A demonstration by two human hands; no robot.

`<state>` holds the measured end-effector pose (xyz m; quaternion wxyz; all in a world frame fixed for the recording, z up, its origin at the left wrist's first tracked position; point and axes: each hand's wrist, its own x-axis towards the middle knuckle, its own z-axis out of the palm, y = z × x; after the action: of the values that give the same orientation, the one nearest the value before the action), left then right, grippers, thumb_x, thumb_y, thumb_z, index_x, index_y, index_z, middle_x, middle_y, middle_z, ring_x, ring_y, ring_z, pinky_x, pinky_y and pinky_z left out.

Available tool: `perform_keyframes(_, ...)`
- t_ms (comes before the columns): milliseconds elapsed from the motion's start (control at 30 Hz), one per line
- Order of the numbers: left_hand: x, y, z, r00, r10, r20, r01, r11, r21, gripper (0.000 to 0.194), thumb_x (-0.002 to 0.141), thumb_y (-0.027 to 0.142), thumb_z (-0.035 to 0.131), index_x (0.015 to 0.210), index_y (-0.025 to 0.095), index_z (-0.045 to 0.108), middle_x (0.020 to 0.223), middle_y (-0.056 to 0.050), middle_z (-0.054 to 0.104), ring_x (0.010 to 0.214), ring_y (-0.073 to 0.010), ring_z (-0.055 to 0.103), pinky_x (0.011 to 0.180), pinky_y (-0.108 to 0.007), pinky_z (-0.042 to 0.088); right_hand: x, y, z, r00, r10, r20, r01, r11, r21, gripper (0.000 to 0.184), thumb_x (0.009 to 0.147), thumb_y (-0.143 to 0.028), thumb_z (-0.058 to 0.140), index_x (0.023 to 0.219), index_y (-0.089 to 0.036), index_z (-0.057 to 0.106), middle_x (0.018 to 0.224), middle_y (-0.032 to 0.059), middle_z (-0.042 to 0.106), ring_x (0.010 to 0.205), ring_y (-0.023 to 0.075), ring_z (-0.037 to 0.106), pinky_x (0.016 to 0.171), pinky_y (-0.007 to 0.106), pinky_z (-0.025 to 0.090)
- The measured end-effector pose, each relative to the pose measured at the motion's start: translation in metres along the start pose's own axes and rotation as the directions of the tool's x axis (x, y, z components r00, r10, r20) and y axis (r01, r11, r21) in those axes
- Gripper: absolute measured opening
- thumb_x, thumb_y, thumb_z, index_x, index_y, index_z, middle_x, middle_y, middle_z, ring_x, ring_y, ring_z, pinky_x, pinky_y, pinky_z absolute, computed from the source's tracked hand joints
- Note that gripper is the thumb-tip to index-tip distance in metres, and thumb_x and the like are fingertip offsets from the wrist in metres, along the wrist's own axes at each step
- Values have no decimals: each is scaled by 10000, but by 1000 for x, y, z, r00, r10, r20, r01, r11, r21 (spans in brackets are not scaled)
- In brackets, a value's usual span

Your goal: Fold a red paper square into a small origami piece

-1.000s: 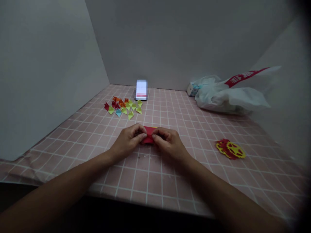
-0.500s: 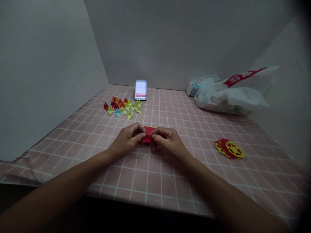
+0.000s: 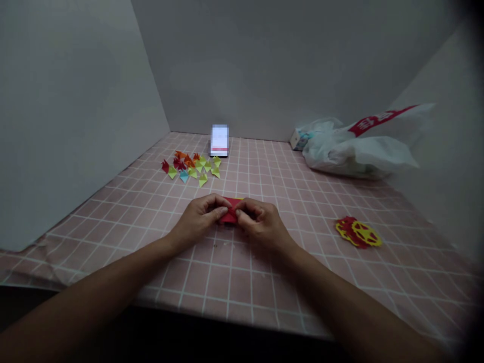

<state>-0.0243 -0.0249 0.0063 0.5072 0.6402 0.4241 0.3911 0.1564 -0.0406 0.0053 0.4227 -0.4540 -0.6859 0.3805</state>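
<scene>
One camera, worn on the person's head, looks forward and down over both forearms (image 3: 113,277), nearest the lens; it faces the back wall (image 3: 257,65), farthest off, across the surface (image 3: 234,287); side walls (image 3: 71,111) flank the wide view.

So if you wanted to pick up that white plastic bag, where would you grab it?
Probably by the raised flap with the red band, coming from the near side: it sticks up above the white plastic bag's slumped body, while the back wall stands behind and a small box sits at its left end. The right hand is pinching red paper.
</scene>
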Motion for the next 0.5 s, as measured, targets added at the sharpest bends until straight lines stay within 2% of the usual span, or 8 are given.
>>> perform_keyframes(133,-1,4,0,999,16,-48,-12,997,72,107,837,265,640,835,160,661,711,12,610,648,-121,554,634,-251,448,0,1,0,1000,10,5,-10,1000,18,143,820,-199,514,685,-192,558,636,-11,554,602,121,479,548,246,349)
perform_keyframes(300,-1,3,1,993,5,-119,-3,1000,18,126,828,286,650,842,161,655,729,8,625,622,-117,563,603,-246,474,1,5,0,999,-4,48,0,997,80,72,864,-235,547,853,-194,605,726,0,612,656,134,541,590,253,405)
perform_keyframes(500,-1,1,1,995,0,-100,0,1000,4,162,814,316,661,837,156,646,752,-2,634,616,-116,571,591,-246,480,1,8,0,999,31,35,-32,999,33,93,863,-217,557,772,-196,562,713,4,612,660,142,543,592,260,402)
